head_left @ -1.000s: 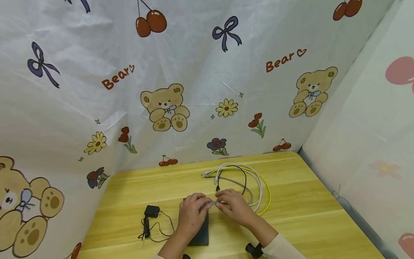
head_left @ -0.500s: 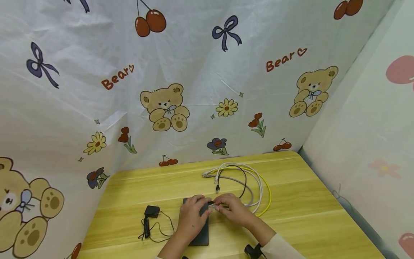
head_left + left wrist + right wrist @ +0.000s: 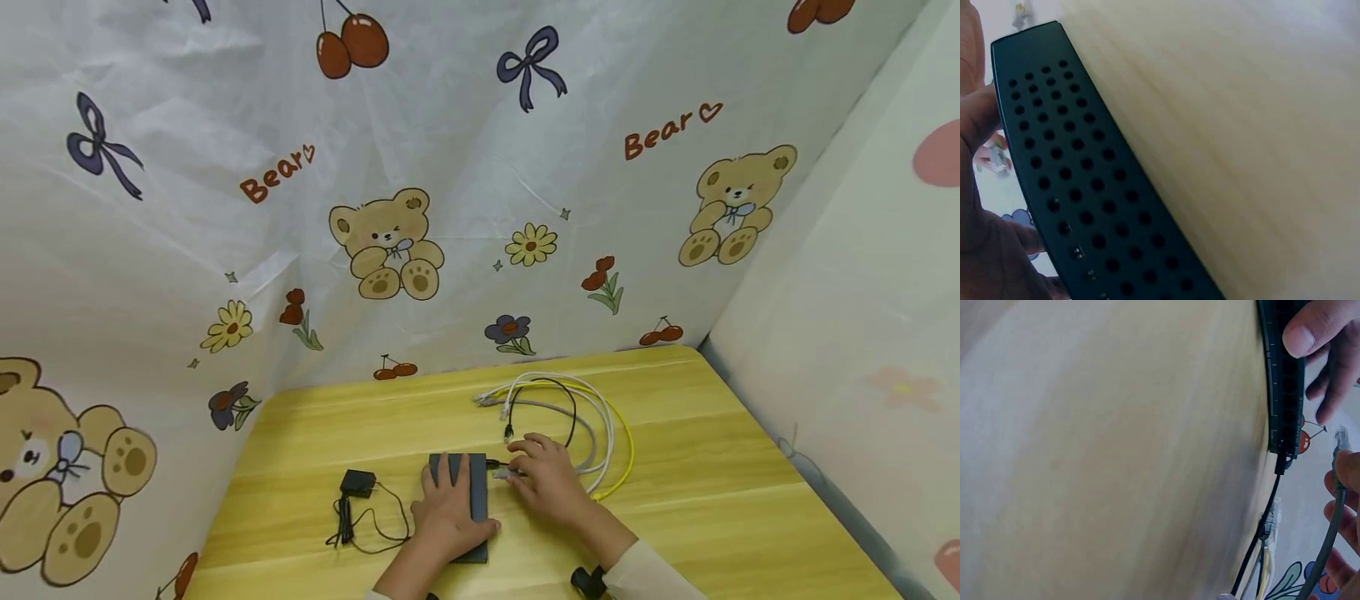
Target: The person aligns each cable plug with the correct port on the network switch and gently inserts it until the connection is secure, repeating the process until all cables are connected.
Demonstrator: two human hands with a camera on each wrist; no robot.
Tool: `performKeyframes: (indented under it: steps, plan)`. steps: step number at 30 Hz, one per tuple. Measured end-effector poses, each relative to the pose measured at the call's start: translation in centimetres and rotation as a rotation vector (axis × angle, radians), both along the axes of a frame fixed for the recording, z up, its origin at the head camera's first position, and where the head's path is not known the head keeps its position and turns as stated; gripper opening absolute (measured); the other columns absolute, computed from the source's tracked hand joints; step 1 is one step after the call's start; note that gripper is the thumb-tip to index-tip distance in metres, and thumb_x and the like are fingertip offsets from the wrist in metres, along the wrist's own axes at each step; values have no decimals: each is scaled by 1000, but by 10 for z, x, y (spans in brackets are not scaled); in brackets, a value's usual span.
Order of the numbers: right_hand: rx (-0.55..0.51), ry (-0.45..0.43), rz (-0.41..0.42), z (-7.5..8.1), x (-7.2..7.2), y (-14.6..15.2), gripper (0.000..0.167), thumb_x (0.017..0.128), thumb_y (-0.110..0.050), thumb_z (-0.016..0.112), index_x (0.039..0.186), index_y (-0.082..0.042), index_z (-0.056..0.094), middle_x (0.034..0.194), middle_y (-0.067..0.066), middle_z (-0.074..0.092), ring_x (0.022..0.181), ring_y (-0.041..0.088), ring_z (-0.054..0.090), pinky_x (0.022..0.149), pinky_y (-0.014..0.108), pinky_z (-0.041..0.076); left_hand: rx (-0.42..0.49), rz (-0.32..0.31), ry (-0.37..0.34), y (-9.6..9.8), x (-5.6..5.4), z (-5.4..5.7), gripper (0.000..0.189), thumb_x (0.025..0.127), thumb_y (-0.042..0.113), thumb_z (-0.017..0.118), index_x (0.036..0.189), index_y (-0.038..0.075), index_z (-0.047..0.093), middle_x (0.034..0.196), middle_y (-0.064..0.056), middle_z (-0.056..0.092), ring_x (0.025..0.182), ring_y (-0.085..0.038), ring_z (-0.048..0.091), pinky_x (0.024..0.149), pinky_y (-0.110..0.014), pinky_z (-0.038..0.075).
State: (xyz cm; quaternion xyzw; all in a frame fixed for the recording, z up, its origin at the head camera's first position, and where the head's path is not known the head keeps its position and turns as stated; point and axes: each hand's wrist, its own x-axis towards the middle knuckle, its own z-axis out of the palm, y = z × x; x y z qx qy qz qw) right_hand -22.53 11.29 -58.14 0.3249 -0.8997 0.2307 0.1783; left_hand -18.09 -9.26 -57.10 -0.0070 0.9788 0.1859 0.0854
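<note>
A black network switch (image 3: 478,492) lies on the table. My left hand (image 3: 448,512) rests on its top with the fingers spread, the thumb over the port side; the right wrist view has this thumb (image 3: 1300,339) against the row of ports. The left wrist view gives the switch's perforated side (image 3: 1079,156). A thin black cable (image 3: 1260,522) is plugged in at the far end of the ports. Just right of the switch, my right hand (image 3: 555,483) pinches a grey network cable (image 3: 1329,540) behind its clear plug (image 3: 1342,437). That plug is apart from the switch.
Coiled white (image 3: 606,417) and yellow cables (image 3: 632,442) lie at the back right, with a loose black plug (image 3: 509,432) among them. Left of the switch sits a black power adapter (image 3: 357,483) with a bundled cord (image 3: 344,521). A bear-print cloth (image 3: 450,325) rises behind the table.
Both hands were together at the switch's far right corner. My left hand has moved back and spread over the switch; my right hand keeps the grey cable, its plug now uncovered.
</note>
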Motion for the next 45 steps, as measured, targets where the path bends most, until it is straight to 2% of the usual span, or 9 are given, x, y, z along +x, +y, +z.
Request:
performKeyframes:
  steps: [5, 10, 17, 22, 27, 32, 42, 45]
  plan:
    - [53, 11, -17, -7, -1, -2, 9, 86, -30, 79, 89, -22, 75, 127, 3, 65, 126, 37, 52, 92, 65, 43, 23, 13, 2, 2, 0, -2, 111, 69, 53, 82, 159, 22, 26, 163, -20, 17, 145, -55, 15, 79, -78, 39]
    - [82, 27, -32, -8, -2, -3, 10, 88, -34, 77, 89, -24, 76, 134, 6, 62, 129, 42, 48, 94, 67, 42, 110, 38, 43, -1, 0, 0, 108, 71, 46, 82, 160, 28, 24, 164, -16, 18, 146, -51, 15, 77, -78, 39]
    - [111, 69, -36, 5, -5, -8, 9, 90, -36, 75, 89, -27, 75, 141, 7, 57, 136, 44, 42, 99, 66, 38, 296, 56, 101, -10, -1, 9, 99, 74, 37, 79, 158, 29, 28, 163, -14, 23, 144, -49, 20, 80, -75, 39]
    - [161, 135, -34, 16, -6, -14, 8, 88, -36, 76, 87, -28, 75, 144, 7, 54, 142, 43, 35, 105, 73, 27, 401, 57, 122, -15, 0, 11, 96, 74, 34, 77, 158, 27, 30, 163, -15, 22, 143, -49, 21, 85, -69, 41]
    - [220, 156, -43, 21, -7, -19, 10, 87, -38, 77, 87, -28, 77, 147, 8, 52, 145, 44, 29, 104, 79, 19, 425, 32, 126, -17, 1, 10, 97, 74, 34, 77, 158, 24, 30, 163, -18, 21, 143, -50, 20, 90, -69, 40]
    - [284, 149, -51, 25, -8, -21, 12, 88, -40, 75, 87, -28, 78, 149, 6, 50, 146, 45, 26, 104, 79, 20, 433, 24, 117, -18, 3, 8, 95, 75, 34, 77, 157, 23, 32, 162, -20, 23, 143, -51, 19, 92, -68, 40]
    - [327, 133, -26, 32, -10, -23, 10, 87, -37, 77, 84, -27, 76, 150, 8, 47, 145, 47, 24, 105, 77, 21, 428, 23, 97, -18, 1, 5, 93, 75, 35, 75, 157, 27, 33, 163, -16, 24, 145, -50, 18, 94, -70, 38]
    - [333, 133, -25, 32, -11, -23, 9, 87, -36, 77, 82, -28, 76, 151, 8, 46, 146, 47, 22, 105, 77, 21, 419, 20, 100, -18, 0, 6, 91, 75, 35, 76, 156, 24, 36, 162, -18, 24, 145, -51, 18, 93, -71, 39]
